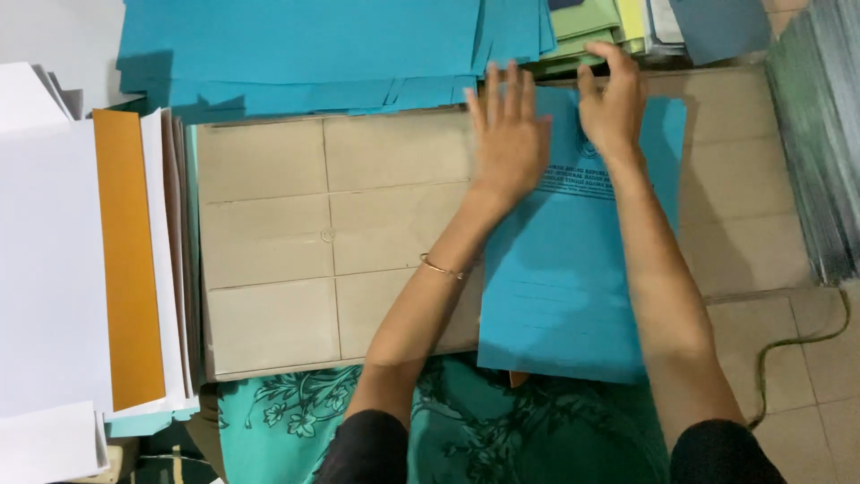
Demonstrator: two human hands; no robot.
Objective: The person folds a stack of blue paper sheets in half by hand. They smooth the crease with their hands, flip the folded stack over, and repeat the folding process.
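Head view, hands point(509, 134) flat on teal sheet point(573, 269)

A flat brown cardboard board point(331, 242), creased into rectangles, serves as the work surface. Beyond it lies a spread of teal paper sheets point(296, 49), with green and yellow sheets point(596, 22) beside them. At the left stand stacks of white paper point(45, 260) and an orange sheet point(130, 260). Beige floor tiles point(806, 376) show at lower right, crossed by a green cord point(797, 345). Light is even and soft.
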